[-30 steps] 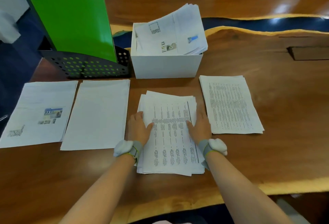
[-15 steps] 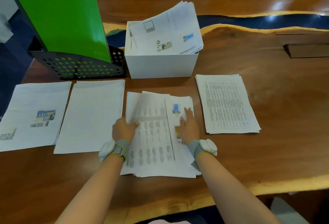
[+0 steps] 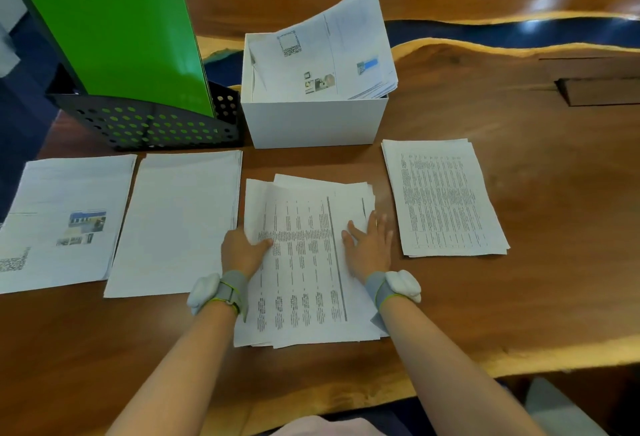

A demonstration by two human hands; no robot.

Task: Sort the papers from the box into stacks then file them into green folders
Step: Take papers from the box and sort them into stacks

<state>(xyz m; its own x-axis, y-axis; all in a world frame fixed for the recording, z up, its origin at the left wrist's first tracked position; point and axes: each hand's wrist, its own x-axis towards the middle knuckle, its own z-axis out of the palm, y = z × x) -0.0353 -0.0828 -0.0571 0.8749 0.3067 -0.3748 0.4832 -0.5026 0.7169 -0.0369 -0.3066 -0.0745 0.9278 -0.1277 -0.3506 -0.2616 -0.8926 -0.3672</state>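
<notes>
A: Nearest us, both forearms reach in over the table (image 3: 519, 297) edge. There is a grey wristband (image 3: 230, 291) on each wrist.

B: Noted. Hands?

A: We log the left hand (image 3: 242, 250) at the left edge of the middle stack (image 3: 304, 283). The thumb is on top of the upper sheets and the fingers are tucked under them, so it pinches that edge. The pinched sheets appear slightly raised there.

B: And the right hand (image 3: 369, 250)?

A: It lies palm down on the right side of the same stack, fingers straight and a little spread. It presses and grips nothing.

B: State of that stack?

A: Untidy, with sheets fanned at the corners. The top sheet is printed in columns of text too small for us to read.

B: Neighbours?

A: The right stack (image 3: 443, 200) has the same column print. It lies just beside the right hand, apart from the middle stack. To the left is a blank stack (image 3: 180, 220), then a photo stack (image 3: 59, 220) at far left. Its top sheet shows small colour pictures and a square code.

B: Farther back?

A: A white box (image 3: 315, 123) sits behind the middle stack, with papers (image 3: 329, 51) leaning out over its far right rim. Left of it stands a black perforated rack (image 3: 149, 123); we cannot tell whether the two touch. A green folder (image 3: 114, 37) stands tilted in the rack.
</notes>
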